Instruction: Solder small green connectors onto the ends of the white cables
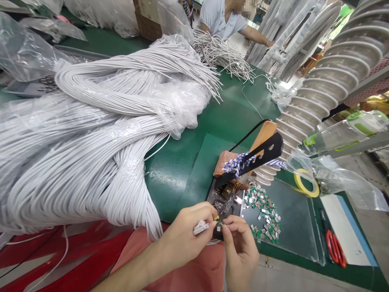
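Observation:
My left hand [188, 229] is closed around several white cables [200, 228], their cut ends poking out between the fingers. A small yellowish tip shows at its thumb and forefinger. Close beside it, my right hand [240, 245] pinches a tiny green circuit board with a metal connector [219, 226]. Both hands meet at the near edge of a dark tray [209, 196]. A brick [224, 162], a wooden piece [263, 136] and a black perforated bar [267, 152] tied with blue-and-white cord stand over the tray. Many loose connector boards [269, 221] lie to the right.
Large bundles of white cable [91, 162] cover the left of the green table [170, 182]. A ribbed clear hose [328, 77] hangs at right. Yellow tape [314, 190], red-handled scissors [334, 249] and a bottle [343, 132] lie right. A co-worker [223, 20] sits at the far side.

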A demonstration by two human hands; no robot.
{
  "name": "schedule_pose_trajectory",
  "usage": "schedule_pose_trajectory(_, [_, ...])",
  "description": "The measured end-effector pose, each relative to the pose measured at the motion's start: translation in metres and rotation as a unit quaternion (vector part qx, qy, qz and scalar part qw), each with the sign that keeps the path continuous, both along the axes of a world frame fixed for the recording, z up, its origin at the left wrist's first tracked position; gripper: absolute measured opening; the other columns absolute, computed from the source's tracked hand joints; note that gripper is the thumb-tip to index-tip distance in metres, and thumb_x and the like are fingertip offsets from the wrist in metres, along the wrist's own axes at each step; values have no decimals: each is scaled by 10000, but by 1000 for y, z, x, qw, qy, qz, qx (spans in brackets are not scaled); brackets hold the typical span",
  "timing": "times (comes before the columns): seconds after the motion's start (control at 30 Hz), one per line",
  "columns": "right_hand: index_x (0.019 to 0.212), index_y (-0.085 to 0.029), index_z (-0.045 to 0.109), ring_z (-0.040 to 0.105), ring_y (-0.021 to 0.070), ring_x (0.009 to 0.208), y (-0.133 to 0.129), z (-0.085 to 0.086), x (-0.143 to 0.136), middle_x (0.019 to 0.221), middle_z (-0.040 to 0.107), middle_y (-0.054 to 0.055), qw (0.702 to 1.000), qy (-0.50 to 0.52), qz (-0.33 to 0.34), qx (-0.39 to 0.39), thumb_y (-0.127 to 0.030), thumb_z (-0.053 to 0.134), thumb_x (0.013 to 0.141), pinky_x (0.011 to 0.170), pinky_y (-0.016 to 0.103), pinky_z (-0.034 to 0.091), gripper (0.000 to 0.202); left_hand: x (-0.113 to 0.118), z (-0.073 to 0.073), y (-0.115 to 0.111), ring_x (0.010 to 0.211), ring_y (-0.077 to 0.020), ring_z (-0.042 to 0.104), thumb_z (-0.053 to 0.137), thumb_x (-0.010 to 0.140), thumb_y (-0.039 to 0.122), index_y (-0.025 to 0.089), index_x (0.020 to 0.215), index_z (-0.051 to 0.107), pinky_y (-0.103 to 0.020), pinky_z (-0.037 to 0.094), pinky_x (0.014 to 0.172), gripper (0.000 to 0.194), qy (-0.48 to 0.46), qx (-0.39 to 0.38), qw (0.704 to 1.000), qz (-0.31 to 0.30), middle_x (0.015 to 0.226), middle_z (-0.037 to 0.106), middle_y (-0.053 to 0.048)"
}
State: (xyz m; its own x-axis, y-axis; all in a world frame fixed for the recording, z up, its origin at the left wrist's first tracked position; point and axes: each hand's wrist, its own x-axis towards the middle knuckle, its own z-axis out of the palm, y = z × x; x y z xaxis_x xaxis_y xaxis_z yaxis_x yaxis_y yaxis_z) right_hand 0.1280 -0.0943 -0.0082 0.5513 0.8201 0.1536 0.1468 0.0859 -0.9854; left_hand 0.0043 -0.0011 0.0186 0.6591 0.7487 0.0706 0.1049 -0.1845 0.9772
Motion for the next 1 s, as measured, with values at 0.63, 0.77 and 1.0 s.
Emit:
schedule_pose_trajectory(0.63, [838,-221,636,594,143,895,2,-2,-5,915,619,27,999,-28,-34,16,-105,632,863,751,227,514,119,-1,1,-2,728,-120,575,463,884,87,173,710,488,-190,445,676,196,-15,1,1000,17,838,600,-23])
schedule_pose_trajectory(0.77, [820,-212,581,554,111,646,-4,-7,-4,816,573,2,998,3,-66,-15,-219,609,897,537,192,451,82,-3,-1,-2,720,-124,577,464,885,93,173,689,484,-195,443,664,212,-8,-13,1000,23,819,605,-22])
schedule_pose_trajectory(1.0, [889,-219,582,412,90,552,-10,-13,1,655,414,-68,992,-19,5,-125,-276,654,861,521,179,376,95,-4,-7,-5,756,-136,595,480,876,87,165,677,505,-212,449,709,215,-6,-32,999,23,817,608,-26])
